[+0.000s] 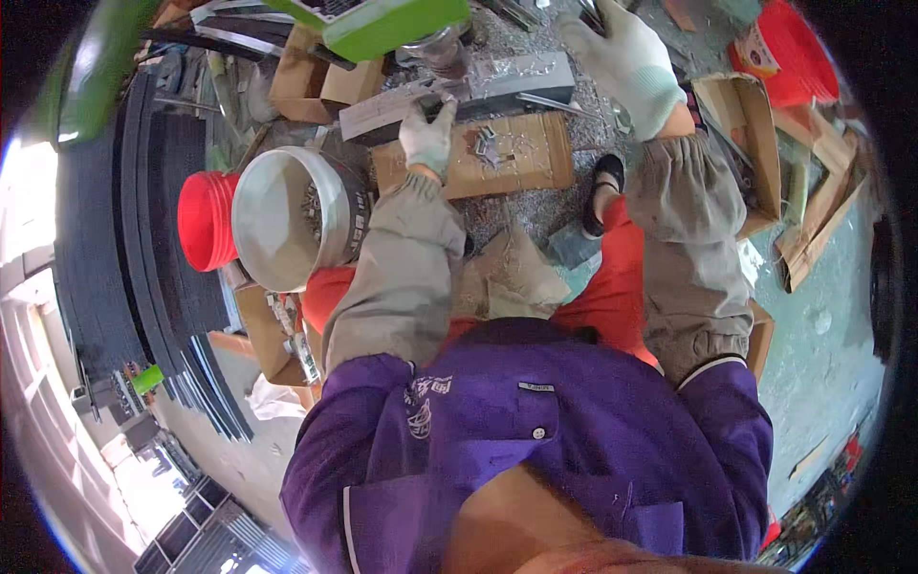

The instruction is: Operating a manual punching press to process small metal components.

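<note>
Seeing, far left, one red bucket [206, 222] lying just beside one grey pail [287, 218], pail tipped toward the seat, small metal parts showing inside, likely for easy reach. Pressing down with the left hand [427, 137], gloved, fingers flat and together on the near edge of one grey metal strip [459, 91], apparently steadying it under the green machine head [382, 24]; not pinching anything. Sitting just below: one flat cardboard piece [473, 153] catching loose metal bits. Reaching up with the right hand [626, 62], gloved, toward the top edge; fingertips cut off, so cannot tell what it is gripping. Standing far right: a second red bucket [794, 57], well apart.
</note>
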Tool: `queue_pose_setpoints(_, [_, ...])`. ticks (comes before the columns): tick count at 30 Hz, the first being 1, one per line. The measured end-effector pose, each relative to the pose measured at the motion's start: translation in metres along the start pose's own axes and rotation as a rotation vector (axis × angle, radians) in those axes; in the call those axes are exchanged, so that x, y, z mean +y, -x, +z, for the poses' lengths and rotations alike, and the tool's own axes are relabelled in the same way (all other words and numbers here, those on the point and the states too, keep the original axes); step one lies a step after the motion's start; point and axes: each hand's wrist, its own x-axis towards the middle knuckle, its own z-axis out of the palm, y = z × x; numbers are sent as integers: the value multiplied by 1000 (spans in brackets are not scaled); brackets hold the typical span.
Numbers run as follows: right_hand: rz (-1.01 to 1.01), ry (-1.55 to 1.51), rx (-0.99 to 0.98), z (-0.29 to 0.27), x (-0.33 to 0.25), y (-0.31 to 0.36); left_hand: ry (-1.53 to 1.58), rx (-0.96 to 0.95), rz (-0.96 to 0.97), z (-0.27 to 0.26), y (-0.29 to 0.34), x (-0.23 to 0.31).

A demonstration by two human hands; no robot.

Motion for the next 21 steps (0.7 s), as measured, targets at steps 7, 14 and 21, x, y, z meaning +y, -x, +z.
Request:
queue_pose_setpoints(7, [-19, -6, -33, 21, 36, -11, -472, 225, 91, 3, -21, -32])
queue_pose_setpoints(14, [-66, 71, -6, 24, 34, -16, -103, 189, 3, 4, -16, -29])
queue_pose_setpoints(21, [-134, 100, 71, 26, 48, -17, -129, 22, -146, 20, -7, 0])
